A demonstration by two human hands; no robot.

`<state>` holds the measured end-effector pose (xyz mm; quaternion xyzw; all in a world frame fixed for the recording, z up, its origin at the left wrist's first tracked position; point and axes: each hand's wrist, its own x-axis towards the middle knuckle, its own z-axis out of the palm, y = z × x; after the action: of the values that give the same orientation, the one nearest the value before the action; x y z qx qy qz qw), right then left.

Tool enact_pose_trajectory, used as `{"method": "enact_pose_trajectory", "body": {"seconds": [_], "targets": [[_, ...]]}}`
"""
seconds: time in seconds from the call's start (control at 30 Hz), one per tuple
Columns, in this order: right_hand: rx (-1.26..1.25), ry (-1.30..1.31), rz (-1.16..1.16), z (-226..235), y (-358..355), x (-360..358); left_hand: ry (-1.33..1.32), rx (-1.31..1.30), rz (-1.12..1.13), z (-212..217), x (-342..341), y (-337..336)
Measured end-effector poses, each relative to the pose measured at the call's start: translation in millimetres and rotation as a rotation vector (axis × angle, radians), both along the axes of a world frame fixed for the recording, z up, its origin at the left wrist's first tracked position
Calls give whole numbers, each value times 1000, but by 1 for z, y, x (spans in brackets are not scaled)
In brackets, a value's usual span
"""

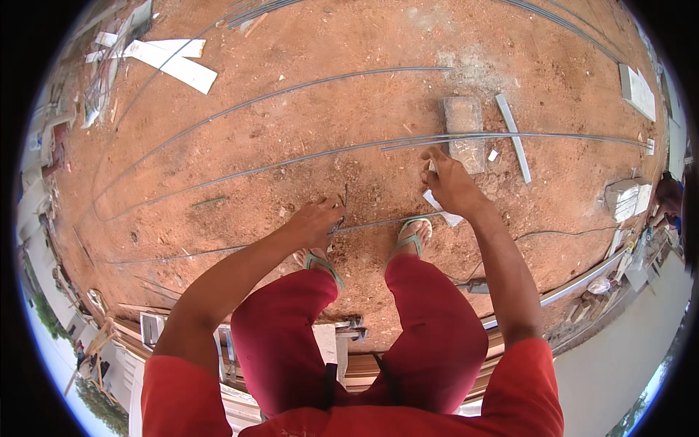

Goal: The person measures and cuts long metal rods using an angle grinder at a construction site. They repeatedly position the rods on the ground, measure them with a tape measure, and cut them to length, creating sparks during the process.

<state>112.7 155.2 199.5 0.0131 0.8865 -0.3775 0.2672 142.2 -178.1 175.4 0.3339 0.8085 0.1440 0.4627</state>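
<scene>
My left hand (318,221) is low over the soil in front of my left foot, its fingers closed. A thin dark piece (346,195) sticks up by its fingertips; what the fingers hold is mostly hidden. A thin steel rod (393,221) runs under that hand and across in front of my feet. My right hand (453,182) is raised further right, fingers bent and apart, with nothing seen between them. Just beyond its fingertips, several long steel bars (502,135) lie across a grey concrete block (464,116).
A long rod bent into a loop (98,207) curves across the reddish ground. A light metal strip (514,138) lies right of the block. White boards (175,65) are at the far left, pale blocks (628,198) at the right. Behind my sandalled feet (416,233) are timber planks (360,368).
</scene>
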Motion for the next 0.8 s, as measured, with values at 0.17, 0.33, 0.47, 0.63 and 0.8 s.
{"method": "enact_pose_trajectory", "body": {"seconds": [0.17,0.33,0.47,0.63,0.8], "targets": [[-110,121,-72,-36,-23,-25,178,189,-246,-116,21,1],[-87,253,-238,-63,-16,-14,301,501,-177,-102,-38,27],[-57,288,-228,-60,10,-12,527,597,197,-94,-138,77],[59,288,-113,-29,-10,-19,-46,217,17,-108,-215,144],[-26,187,-188,-45,-44,3,-414,245,17,-131,-194,194]]}}
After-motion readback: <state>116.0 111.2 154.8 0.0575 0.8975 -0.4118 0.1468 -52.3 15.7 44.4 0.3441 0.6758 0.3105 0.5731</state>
